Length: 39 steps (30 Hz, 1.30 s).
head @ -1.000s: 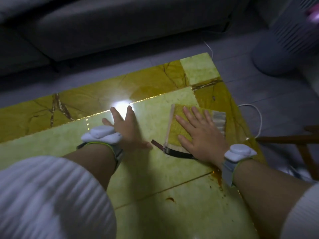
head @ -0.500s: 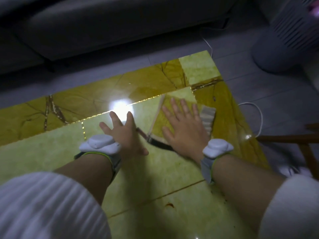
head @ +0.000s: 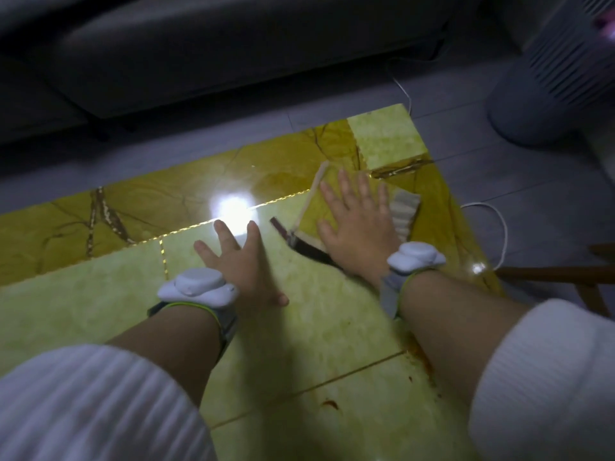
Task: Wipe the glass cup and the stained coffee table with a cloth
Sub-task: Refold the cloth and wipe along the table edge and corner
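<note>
The coffee table point(head: 100, 301) has a glossy yellow-green top with darker ochre marble bands. My right hand point(head: 357, 227) lies flat with straight fingers on a yellow cloth point(head: 312, 214) with a ribbed grey edge, near the table's far right corner. A dark strap of the cloth trails toward me. My left hand point(head: 239, 261) rests flat on the bare table top, fingers spread, just left of the cloth. Brown stains point(head: 329, 403) mark the near part of the table and its right edge by my forearm. No glass cup is in view.
A dark grey sofa point(head: 199, 44) runs along the far side of the table. A round grey fan base point(head: 539, 104) stands on the floor at the right. A white cable point(head: 499, 224) loops beside the table's right edge, near a wooden chair leg point(head: 549, 272).
My right hand has slid the cloth away from me across the table toward the far right corner. My left hand has stayed flat in about the same spot.
</note>
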Available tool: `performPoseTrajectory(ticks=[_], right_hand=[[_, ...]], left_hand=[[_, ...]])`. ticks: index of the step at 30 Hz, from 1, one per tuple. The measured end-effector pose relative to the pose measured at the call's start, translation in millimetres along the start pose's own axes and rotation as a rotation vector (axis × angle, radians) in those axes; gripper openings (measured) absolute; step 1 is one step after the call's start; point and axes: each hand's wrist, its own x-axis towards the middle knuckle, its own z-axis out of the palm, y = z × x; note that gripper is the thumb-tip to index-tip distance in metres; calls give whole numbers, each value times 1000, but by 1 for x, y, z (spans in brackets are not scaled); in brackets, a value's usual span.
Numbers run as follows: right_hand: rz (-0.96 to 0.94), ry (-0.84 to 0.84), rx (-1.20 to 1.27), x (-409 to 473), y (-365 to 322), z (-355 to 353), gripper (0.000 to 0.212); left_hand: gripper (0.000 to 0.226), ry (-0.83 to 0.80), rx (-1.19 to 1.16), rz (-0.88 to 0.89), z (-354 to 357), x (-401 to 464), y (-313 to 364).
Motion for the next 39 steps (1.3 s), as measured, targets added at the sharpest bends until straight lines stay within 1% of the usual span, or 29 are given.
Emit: performPoseTrajectory(ticks=[3, 6, 8, 10, 12, 14, 16, 17, 19, 23, 24, 25, 27, 29, 31, 33, 37, 39], right_hand=[[-161, -14, -2, -21, -26, 7, 68], [-320, -39, -22, -39, -2, 5, 66], [-400, -71, -44, -39, 22, 0, 66], [-368, -89, -57, -30, 40, -4, 67], [-226, -65, -27, -12, 44, -8, 69], [-83, -35, 7, 3, 26, -6, 69], [-16, 2, 17, 4, -1, -2, 69], [-29, 11, 13, -3, -13, 2, 70], [-126, 8, -5, -21, -28, 6, 69], [-383, -42, -34, -37, 1, 5, 66], [-411, -55, -42, -31, 10, 5, 67], [-378, -53, -42, -27, 14, 5, 67], [-199, -10, -17, -15, 17, 3, 69], [-41, 25, 2, -8, -2, 5, 69], [57, 48, 31, -8, -28, 9, 69], [63, 47, 46, -13, -46, 11, 69], [-72, 41, 31, -38, -50, 18, 68], [-116, 30, 16, -46, -46, 19, 67]], left_hand=[[126, 14, -11, -27, -1, -2, 1], [124, 5, -57, -18, -1, -5, 3], [124, 9, -31, -7, -2, -4, 0], [125, 1, -13, -6, 0, -3, -3], [127, 11, 4, 4, 2, -1, -3], [128, 19, 13, 12, 5, 1, -6], [128, 26, 7, 12, 7, 2, -5], [128, 37, 6, 6, 7, 4, -5], [128, 51, -10, -15, 8, 5, -4], [130, 52, -19, -1, 11, 6, -8], [131, 50, -15, 0, 12, 7, -12], [132, 46, -5, 1, 14, 5, -16], [134, 59, 11, 27, 14, 7, -12], [135, 63, 10, 20, 13, 9, -10], [135, 60, 16, 13, 14, 6, -9], [133, 61, 5, 21, 13, 4, -9], [125, 88, -41, 52, 16, -9, -14], [111, 129, -57, 105, 19, -15, -19]])
